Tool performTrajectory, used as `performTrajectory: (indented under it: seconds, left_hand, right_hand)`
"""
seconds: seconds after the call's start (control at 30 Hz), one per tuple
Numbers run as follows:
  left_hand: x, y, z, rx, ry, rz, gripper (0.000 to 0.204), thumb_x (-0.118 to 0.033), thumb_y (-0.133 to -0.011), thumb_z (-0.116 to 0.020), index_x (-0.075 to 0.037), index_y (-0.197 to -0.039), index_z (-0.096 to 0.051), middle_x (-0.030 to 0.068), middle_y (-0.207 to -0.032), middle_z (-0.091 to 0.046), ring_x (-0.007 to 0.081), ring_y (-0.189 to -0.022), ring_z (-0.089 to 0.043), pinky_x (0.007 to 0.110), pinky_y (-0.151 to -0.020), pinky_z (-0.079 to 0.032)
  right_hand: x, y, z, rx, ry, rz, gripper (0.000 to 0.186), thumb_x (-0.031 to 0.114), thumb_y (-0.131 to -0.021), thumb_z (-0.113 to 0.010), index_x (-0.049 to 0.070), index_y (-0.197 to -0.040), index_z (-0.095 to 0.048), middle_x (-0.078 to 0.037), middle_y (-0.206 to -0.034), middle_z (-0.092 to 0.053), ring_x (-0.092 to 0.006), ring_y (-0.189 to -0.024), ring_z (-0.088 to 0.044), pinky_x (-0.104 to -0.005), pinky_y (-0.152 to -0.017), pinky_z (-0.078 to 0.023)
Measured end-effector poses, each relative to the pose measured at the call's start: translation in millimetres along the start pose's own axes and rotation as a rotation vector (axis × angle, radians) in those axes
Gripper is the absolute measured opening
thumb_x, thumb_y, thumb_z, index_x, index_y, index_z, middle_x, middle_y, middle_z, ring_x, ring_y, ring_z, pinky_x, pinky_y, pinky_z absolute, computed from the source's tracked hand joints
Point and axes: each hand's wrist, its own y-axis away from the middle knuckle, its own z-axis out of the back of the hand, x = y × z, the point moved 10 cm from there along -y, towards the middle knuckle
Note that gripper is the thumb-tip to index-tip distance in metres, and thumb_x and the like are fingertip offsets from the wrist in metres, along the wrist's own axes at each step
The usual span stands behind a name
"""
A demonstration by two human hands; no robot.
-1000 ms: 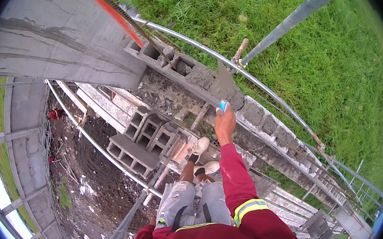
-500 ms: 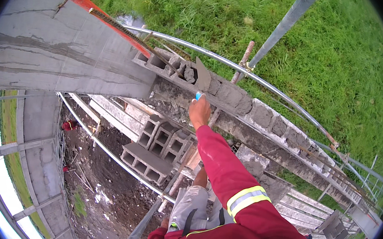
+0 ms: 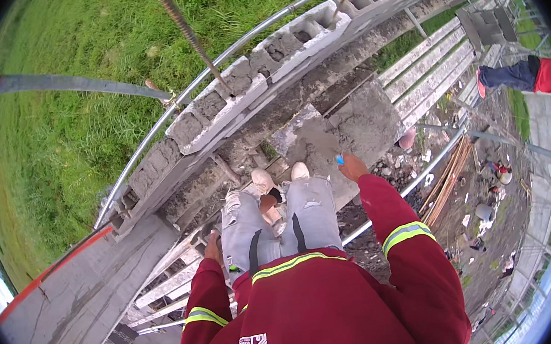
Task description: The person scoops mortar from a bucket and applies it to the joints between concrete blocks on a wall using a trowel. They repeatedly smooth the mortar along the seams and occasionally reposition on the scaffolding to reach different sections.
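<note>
My right hand (image 3: 353, 166) is closed round the blue handle of a trowel (image 3: 340, 160), at the right of my knees. The trowel's grey blade reaches over wet mortar (image 3: 367, 120) spread on a board (image 3: 290, 131) and is hard to tell from it. My left hand (image 3: 213, 247) hangs low beside my left thigh, its fingers too small and shaded to make out. Ahead runs a wall of hollow concrete blocks (image 3: 304, 53), with mortar on the tops of several and a steel bar (image 3: 193, 40) sticking up from it.
A metal scaffold pipe (image 3: 135, 160) follows the wall's grassy side. Pale planks (image 3: 428, 68) lead off to the right, towards stacked blocks (image 3: 488, 25) and another person in a red top (image 3: 550, 78). A smooth concrete wall (image 3: 95, 292) stands at lower left; rubble ground lies below right.
My view has swung round to the right. My right hand, with the trowel, has gone from the block wall to the mortar on the board. My left hand has come into view.
</note>
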Motion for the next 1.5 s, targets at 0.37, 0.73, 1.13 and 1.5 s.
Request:
performTrajectory:
  seconds: [0.37, 0.73, 1.13, 1.5]
  left_hand:
    - [-87, -80, -206, -0.553, -1.938, -0.383, 0.128, -0.053, -0.071, -0.091, 0.001, -0.165, -0.025, 0.0360, -0.153, -0.048, 0.0500, -0.143, -0.047, 0.051, -0.119, -0.039]
    - [-95, -87, -240, -0.450, -1.832, -0.632, 0.115, -0.036, -0.071, -0.091, 0.001, -0.162, -0.032, 0.0352, -0.152, -0.049, 0.0491, -0.141, -0.050, 0.050, -0.118, -0.040]
    - [-75, -60, -230, -0.356, -1.782, -0.512, 0.121, -0.054, -0.071, -0.092, -0.005, -0.164, -0.032, 0.0332, -0.152, -0.051, 0.0472, -0.142, -0.051, 0.051, -0.116, -0.043]
    - [-64, -17, -165, -0.084, -1.335, -0.599, 0.102, -0.075, -0.084, -0.065, -0.011, -0.161, -0.045, 0.0274, -0.149, -0.058, 0.0442, -0.140, -0.054, 0.045, -0.117, -0.043]
  right_hand:
    - [-292, 77, -460, -0.654, -0.977, -1.233, 0.040, 0.029, -0.087, -0.076, -0.006, -0.106, -0.066, -0.029, -0.089, -0.070, -0.0478, -0.087, -0.069, -0.0562, -0.083, -0.051]
    - [-275, -182, -475, -0.504, -1.705, -0.915, 0.018, 0.016, -0.090, -0.071, 0.007, -0.084, -0.057, 0.000, -0.068, -0.053, -0.0113, -0.061, -0.052, -0.0340, -0.056, -0.045]
    - [-252, 7, -250, -0.529, -0.918, -0.716, 0.037, 0.023, -0.090, -0.073, -0.002, -0.116, -0.065, -0.020, -0.079, -0.069, -0.0382, -0.072, -0.068, -0.0478, -0.071, -0.053]
    - [59, 142, 143, -0.059, -0.183, 0.060, 0.035, 0.028, -0.092, -0.065, -0.002, -0.110, -0.067, -0.028, -0.083, -0.068, -0.0522, -0.083, -0.067, -0.0599, -0.075, -0.050]
